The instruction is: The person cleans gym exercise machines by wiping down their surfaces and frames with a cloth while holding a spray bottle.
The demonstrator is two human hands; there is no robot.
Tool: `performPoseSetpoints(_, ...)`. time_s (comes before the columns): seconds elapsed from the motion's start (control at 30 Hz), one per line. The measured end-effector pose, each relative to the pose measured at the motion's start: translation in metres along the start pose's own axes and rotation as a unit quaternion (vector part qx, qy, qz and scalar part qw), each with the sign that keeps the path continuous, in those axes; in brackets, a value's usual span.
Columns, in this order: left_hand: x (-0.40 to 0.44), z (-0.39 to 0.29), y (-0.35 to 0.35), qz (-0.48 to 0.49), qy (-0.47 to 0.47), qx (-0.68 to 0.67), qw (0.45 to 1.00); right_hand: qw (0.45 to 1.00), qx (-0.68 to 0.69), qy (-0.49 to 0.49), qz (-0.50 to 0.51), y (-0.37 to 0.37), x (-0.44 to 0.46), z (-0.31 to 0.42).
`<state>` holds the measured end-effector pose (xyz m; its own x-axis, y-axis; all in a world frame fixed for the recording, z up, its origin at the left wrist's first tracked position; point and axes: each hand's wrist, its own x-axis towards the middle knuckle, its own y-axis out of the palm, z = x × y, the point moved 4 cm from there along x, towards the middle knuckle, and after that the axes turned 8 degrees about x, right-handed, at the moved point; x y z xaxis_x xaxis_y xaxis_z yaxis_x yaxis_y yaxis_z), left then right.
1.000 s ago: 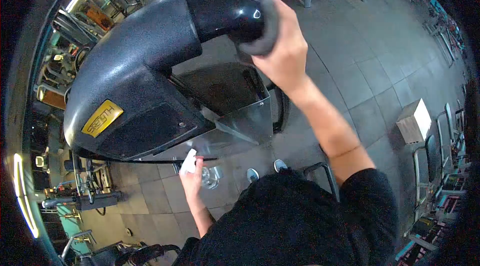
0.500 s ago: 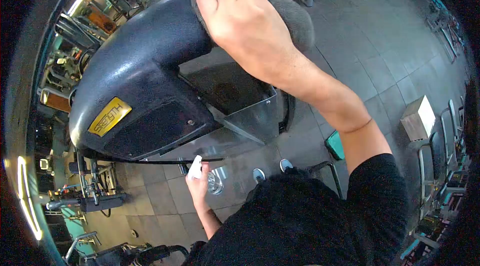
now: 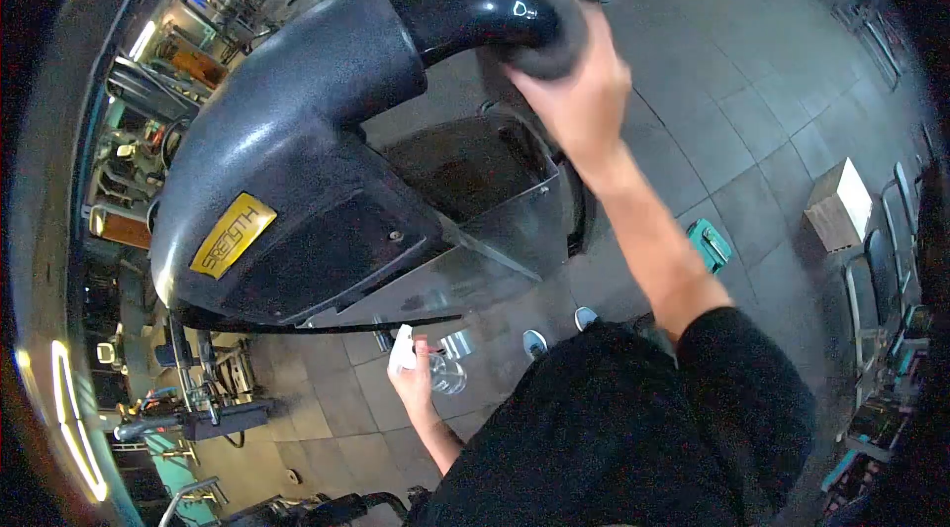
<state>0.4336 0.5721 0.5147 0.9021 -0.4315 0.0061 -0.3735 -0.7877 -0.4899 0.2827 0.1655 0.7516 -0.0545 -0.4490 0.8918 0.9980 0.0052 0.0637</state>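
Note:
My right hand [image 3: 591, 96] is closed on a grey cloth [image 3: 556, 37], wrapped around the far end of a glossy black curved tube [image 3: 475, 10]. That tube comes out of a dark machine housing [image 3: 267, 121] with a yellow label [image 3: 233, 235]. Low at the centre left, my left hand [image 3: 411, 379] is wrapped around the neck of a clear spray bottle [image 3: 446, 375] with a white trigger head [image 3: 403, 347]. The bottle is beside the machine's lower edge. Motion blurs the cloth and my right hand.
A pale box [image 3: 839, 206] stands on the tiled floor [image 3: 722, 111] at the right, near metal-framed seats [image 3: 876, 275]. A green item [image 3: 709, 245] lies behind my right forearm. Gym equipment [image 3: 198, 398] lines the left side. Two shoes [image 3: 534, 342] show below.
My right hand moved with the cloth from over the tube's base to its far end, uncovering the glossy tube. My left hand still holds the bottle. The view has shifted slightly.

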Motion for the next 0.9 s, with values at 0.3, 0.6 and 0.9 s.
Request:
performPoseSetpoints(0.3,0.008,-0.005,-0.005,-0.022,-0.016,0.002,1.0,0.976,-0.041,-0.207,0.046,0.013,0.028,0.017)
performPoseSetpoints(0.6,0.005,-0.007,0.004,-0.019,0.017,-0.005,1.0,0.992,-0.065,0.107,-0.022,-0.007,-0.063,-0.041)
performPoseSetpoints(0.9,0.007,-0.022,0.03,0.004,0.003,-0.006,1.0,0.937,-0.154,-0.307,0.06,0.034,0.04,0.035)
